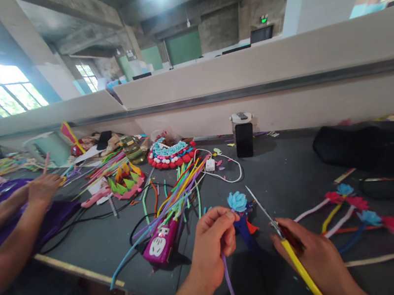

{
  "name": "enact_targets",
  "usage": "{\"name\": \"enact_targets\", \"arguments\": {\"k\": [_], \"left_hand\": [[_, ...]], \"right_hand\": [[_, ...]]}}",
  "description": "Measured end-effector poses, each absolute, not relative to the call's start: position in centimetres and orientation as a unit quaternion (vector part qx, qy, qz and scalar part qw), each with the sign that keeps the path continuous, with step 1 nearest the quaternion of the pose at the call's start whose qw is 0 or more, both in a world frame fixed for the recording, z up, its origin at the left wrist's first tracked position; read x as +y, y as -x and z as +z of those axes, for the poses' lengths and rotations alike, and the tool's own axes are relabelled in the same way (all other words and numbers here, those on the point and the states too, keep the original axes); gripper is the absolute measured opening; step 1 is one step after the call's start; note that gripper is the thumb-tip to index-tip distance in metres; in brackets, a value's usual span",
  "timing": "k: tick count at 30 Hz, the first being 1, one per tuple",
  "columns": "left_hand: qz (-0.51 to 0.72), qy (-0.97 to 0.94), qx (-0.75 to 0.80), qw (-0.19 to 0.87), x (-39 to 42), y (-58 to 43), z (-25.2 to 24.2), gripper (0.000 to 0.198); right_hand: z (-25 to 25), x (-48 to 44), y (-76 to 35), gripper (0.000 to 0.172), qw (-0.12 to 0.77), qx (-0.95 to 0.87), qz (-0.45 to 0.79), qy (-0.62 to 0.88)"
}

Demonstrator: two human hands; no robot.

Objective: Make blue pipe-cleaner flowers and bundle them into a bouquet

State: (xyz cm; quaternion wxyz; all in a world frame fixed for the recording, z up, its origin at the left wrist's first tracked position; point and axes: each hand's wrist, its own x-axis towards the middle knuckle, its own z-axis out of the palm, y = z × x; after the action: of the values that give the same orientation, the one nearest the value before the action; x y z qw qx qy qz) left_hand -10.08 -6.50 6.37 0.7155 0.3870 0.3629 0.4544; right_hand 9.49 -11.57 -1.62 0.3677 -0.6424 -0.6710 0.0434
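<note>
My left hand [214, 234] is closed in a pinch just below a light blue fuzzy flower [237, 202]. A purple pipe-cleaner stem [228, 279] hangs out beneath those fingers. Behind the flower, a dark blue strip [247, 235] and a small orange-red piece [252, 227] show. My right hand [312, 251] is wrapped round scissors [265, 211], their silver blade pointing up and left, a little apart from the flower. Along that hand runs a yellow strip [302, 270]; I cannot tell whether it belongs to the scissors. Several finished red and blue flowers [370, 217] on stems lie to the right.
A purple box [162, 243] holds many coloured pipe cleaners [181, 190]. Behind it are a red, white and blue flower piece [171, 151], a white charger with cable [210, 165] and a black phone [244, 140]. Another person's hands [44, 186] work at left. Black cloth [369, 150] lies right.
</note>
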Motion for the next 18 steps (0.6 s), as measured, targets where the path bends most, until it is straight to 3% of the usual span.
{"name": "enact_targets", "arguments": {"k": [12,18], "left_hand": [[0.448,-0.390,0.343,0.728,-6.2,9.8,5.8,0.027],[0.454,-0.404,0.350,0.713,-5.1,9.0,3.1,0.031]], "right_hand": [[-1.4,-11.2,-9.7,0.025,0.223,-0.674,-0.006,0.704],[-2.4,-10.1,-10.1,0.043,0.245,-0.695,0.017,0.675]]}}
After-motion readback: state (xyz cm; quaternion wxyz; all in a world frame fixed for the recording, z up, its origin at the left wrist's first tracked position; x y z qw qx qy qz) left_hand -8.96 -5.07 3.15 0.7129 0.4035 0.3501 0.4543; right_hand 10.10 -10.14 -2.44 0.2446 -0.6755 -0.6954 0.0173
